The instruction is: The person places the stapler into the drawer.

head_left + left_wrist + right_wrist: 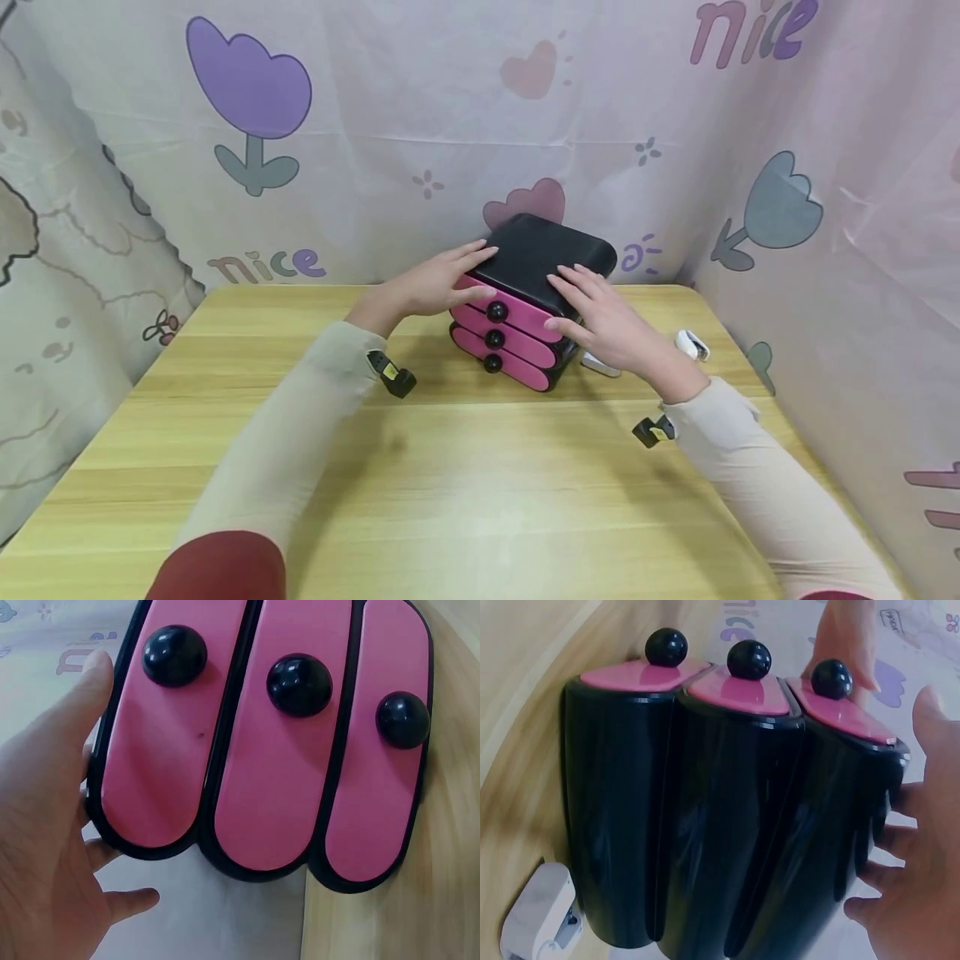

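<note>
A small black drawer box (551, 254) with three pink drawer fronts (262, 765) and round black knobs stands at an angle towards the back of the table. All three drawers look closed. My left hand (431, 283) lies along the top left edge of the box, fingers extended, thumb near the top drawer front. My right hand (611, 325) is at the right side of the top, fingers spread over the black lid, thumb by the front corner. In the right wrist view, the right fingers lie along the top panel, and the black side wall (720, 802) faces the camera.
A white object (600, 364) lies on the table close to the box's right side, partly hidden by the right hand. Another small white object (692, 345) lies farther right. A patterned cloth (420, 92) hangs behind and beside the wooden table (480, 483).
</note>
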Demonstrator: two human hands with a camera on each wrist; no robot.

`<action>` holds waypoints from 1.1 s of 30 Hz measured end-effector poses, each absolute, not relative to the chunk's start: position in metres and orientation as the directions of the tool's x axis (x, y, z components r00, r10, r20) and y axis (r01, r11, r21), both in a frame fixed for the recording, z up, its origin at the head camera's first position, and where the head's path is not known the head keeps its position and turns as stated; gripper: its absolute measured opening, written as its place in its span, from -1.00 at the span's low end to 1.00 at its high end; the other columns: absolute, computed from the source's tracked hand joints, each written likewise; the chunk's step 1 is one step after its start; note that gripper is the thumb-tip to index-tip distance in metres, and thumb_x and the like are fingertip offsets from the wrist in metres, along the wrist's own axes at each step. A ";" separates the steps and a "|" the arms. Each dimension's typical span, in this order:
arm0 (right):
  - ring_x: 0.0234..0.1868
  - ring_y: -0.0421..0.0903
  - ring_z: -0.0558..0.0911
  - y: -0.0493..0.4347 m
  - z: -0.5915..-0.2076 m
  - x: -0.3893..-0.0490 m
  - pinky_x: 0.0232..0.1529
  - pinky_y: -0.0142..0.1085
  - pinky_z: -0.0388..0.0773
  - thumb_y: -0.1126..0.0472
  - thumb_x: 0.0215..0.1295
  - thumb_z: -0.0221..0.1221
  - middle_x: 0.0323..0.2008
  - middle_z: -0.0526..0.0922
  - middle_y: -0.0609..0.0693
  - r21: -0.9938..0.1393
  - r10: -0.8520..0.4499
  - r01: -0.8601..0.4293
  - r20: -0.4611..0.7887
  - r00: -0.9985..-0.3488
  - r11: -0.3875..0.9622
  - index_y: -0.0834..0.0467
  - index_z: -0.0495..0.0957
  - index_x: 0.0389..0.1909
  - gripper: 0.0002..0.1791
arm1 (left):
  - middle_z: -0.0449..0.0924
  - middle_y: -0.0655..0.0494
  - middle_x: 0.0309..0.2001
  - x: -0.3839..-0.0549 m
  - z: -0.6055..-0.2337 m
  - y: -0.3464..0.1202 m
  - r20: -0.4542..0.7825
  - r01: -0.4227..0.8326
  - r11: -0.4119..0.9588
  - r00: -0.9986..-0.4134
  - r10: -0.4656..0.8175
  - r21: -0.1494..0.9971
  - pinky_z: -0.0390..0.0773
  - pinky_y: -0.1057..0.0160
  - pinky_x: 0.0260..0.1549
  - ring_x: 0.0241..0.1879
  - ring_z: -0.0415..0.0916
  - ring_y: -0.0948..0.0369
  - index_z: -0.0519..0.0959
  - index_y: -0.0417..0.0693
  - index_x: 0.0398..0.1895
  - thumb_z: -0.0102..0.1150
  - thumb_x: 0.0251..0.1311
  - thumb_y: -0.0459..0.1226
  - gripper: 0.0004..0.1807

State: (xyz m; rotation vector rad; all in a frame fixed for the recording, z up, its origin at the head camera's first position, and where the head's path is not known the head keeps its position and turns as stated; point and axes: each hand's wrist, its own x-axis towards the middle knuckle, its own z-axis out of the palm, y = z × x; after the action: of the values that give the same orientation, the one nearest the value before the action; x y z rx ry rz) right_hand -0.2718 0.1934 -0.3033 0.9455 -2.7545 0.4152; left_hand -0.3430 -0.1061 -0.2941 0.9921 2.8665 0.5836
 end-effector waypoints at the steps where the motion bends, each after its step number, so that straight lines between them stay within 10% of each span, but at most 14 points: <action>1: 0.51 0.16 -0.08 0.192 -0.304 -0.271 0.45 0.07 -0.12 -0.21 0.41 0.04 0.50 0.07 0.16 -0.199 -0.570 -0.627 0.280 -0.773 0.753 0.17 0.13 0.50 -0.19 | -0.23 0.23 0.57 -0.343 -0.294 -0.105 0.073 0.588 0.720 -0.791 0.608 0.369 0.01 -0.13 0.38 0.51 -0.19 0.06 -0.05 0.35 0.57 -0.10 0.21 0.40 -0.08; 33: 0.53 0.02 -0.11 0.184 -0.313 -0.278 0.44 0.08 -0.05 -0.08 0.55 -0.11 0.53 0.04 -0.02 -0.275 -0.640 -0.715 0.320 -0.699 0.643 -0.06 0.21 0.49 -0.44 | -0.10 0.22 0.55 -0.295 -0.320 -0.144 0.284 0.688 0.670 -0.726 0.627 0.279 -0.02 -0.11 0.40 0.52 -0.21 0.09 0.09 0.20 0.55 0.02 0.27 0.26 -0.16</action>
State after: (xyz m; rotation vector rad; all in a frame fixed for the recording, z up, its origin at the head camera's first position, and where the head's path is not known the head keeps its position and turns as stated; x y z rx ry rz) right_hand -0.2776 0.1840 -0.3128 1.1132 -2.6687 0.5722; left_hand -0.2947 -0.1444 -0.3202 1.1979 3.0195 0.6165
